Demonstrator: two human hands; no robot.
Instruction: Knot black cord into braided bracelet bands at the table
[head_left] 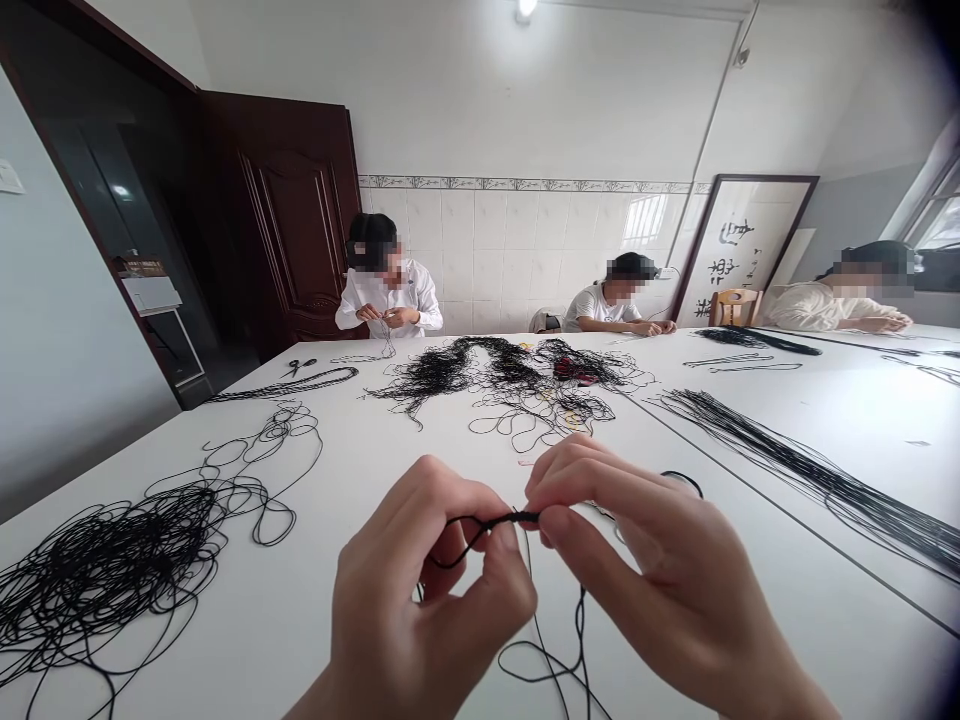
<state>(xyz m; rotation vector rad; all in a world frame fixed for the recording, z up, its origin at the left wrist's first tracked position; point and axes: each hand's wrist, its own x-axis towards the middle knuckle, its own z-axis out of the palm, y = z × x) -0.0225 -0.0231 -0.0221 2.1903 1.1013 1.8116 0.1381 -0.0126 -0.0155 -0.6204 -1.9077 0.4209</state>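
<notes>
Close in front of me, my left hand [427, 580] and my right hand [645, 550] meet over the table, each pinching a black braided cord [516, 517]. The short knotted stretch of it shows between my two thumbs and forefingers. A loop of the cord bends back inside the curl of my left fingers. Thin loose ends [581, 640] hang below my hands and curl onto the white tabletop. Part of another loop shows behind my right hand. The fingertips cover the rest of the knotted part.
A tangled heap of black cord [127, 560] lies at left, more tangles [480, 370] at mid-table. Straight cord bundles [810, 460] stretch along the right. Scissors [302, 367] lie at the far left. A person in white [390, 290] and two others sit across the table [315, 610].
</notes>
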